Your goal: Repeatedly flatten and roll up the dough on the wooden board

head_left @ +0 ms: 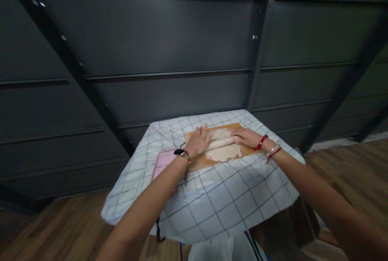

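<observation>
The pale roll (223, 141) lies across a thin, flat sheet of dough (222, 154), which has a ragged edge and rests on a wooden board (201, 164). Whether this roll is dough itself or a pin covered with it, I cannot tell. The left hand (197, 141) is laid over the left end of the roll, with its fingers straight and somewhat spread, not closed around it. The right hand (245, 136) is at the right end, its fingers stretched over the top and close together; I cannot tell if they grip from below. The board is on a tabletop covered with a white checked cloth (224, 200), and its corners show beyond the dough. To the left of the board, a device with a pink screen (163, 165) lies partly behind the left forearm. A watch (179, 152) is on the left wrist, and a red bracelet (261, 143) is on the right one. Behind the tabletop stands a dark panelled wall (169, 34).
</observation>
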Tool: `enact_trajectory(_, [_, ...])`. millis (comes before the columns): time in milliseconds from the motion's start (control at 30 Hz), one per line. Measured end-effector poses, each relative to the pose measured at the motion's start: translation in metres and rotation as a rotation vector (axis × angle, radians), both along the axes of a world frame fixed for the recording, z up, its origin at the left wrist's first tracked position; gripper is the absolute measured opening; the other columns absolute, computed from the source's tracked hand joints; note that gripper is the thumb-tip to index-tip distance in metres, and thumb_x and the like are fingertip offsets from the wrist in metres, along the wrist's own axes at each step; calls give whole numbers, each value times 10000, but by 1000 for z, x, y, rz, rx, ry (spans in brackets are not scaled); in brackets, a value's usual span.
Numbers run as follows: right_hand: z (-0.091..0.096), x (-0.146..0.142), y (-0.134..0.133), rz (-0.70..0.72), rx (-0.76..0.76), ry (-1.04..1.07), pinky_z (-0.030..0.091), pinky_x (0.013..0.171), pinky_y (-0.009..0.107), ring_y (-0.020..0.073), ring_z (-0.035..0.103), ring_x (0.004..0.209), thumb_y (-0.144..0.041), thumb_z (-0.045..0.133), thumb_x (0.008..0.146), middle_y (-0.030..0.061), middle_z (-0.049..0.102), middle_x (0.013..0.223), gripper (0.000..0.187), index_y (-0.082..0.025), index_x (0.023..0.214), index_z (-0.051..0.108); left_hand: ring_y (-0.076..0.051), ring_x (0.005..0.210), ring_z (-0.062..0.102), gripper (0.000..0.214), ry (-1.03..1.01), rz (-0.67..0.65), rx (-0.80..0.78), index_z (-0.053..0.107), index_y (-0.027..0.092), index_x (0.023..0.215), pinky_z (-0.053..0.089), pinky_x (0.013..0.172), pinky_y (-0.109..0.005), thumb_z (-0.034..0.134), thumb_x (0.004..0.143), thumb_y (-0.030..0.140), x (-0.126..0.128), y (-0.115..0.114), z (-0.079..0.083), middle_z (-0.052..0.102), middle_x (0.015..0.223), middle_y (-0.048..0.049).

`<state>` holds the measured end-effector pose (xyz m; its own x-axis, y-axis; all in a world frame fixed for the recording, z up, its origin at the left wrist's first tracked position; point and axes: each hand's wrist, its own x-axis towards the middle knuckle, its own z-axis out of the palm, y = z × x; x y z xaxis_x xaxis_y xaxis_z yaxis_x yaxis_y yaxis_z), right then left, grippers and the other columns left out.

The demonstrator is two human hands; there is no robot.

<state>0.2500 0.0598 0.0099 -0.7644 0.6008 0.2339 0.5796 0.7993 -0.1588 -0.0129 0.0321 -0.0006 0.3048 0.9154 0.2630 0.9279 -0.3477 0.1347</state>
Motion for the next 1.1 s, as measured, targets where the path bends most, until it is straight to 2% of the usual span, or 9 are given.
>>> enact_trajectory(67, [-10,-4,-1,-22,52,19,420,911,398,217,541,1053,-202,544,826,137,616,1098,306,-116,1115,594,-268,1331,290,601,-8,46,-27,203,88,1431,287,1032,-399,181,950,448,5,10,-13,362,1406,-204])
enact_trajectory(167, [-20,-15,-20,-19,228,33,392,920,431,246,481,1102,-301,595,810,140,570,1141,410,-144,1187,557,-269,1328,298,584,-20,56,-10,225,111,1430,288,1032,-410,196,947,440,10,18,-24,376,1402,-189])
enact_trajectory(333, [-32,-41,-55,151,326,-177,435,767,322,187,543,872,-295,568,834,65,596,956,284,-183,1094,584,-269,1333,286,566,-22,69,-53,239,135,1428,272,1042,-405,187,945,425,8,22,-21,374,1411,-165])
enact_trajectory(500, [-39,-54,-64,172,435,-250,389,632,285,165,531,742,-227,473,889,38,585,811,146,-175,964,588,-258,1330,297,569,-28,59,-109,246,124,1426,272,1044,-362,159,946,415,8,26,-19,393,1401,-155])
enact_trajectory(567, [-40,-55,-64,187,473,-241,364,606,275,153,515,689,-173,406,912,33,569,731,186,-164,866,586,-244,1315,329,564,-29,52,-118,250,127,1425,283,1037,-348,158,947,410,9,26,-18,414,1388,-147])
enact_trajectory(700, [-40,-56,-67,198,455,-190,344,594,263,140,490,649,-138,354,926,36,545,667,261,-156,760,556,-235,1275,394,558,-39,63,-98,257,128,1424,310,1014,-340,160,948,403,10,23,-16,450,1356,-151])
enact_trajectory(867, [-42,-51,-72,178,389,-76,351,595,259,134,484,632,-175,345,939,31,547,655,293,-157,728,548,-247,1218,458,559,-26,69,-76,249,136,1429,348,977,-339,169,948,410,11,19,-15,477,1318,-162])
enact_trajectory(967, [-39,-35,-73,161,324,34,381,605,246,127,515,661,-195,358,941,31,581,701,278,-157,765,570,-254,1173,497,563,-14,76,-69,245,138,1432,371,947,-343,171,947,414,11,19,-15,502,1286,-168])
enact_trajectory(1100, [-34,-3,-65,57,280,167,440,678,238,128,565,745,-225,406,932,42,625,795,230,-168,832,605,-247,1129,529,568,-20,62,-70,233,159,1438,392,913,-338,159,946,433,10,21,-18,517,1275,-151])
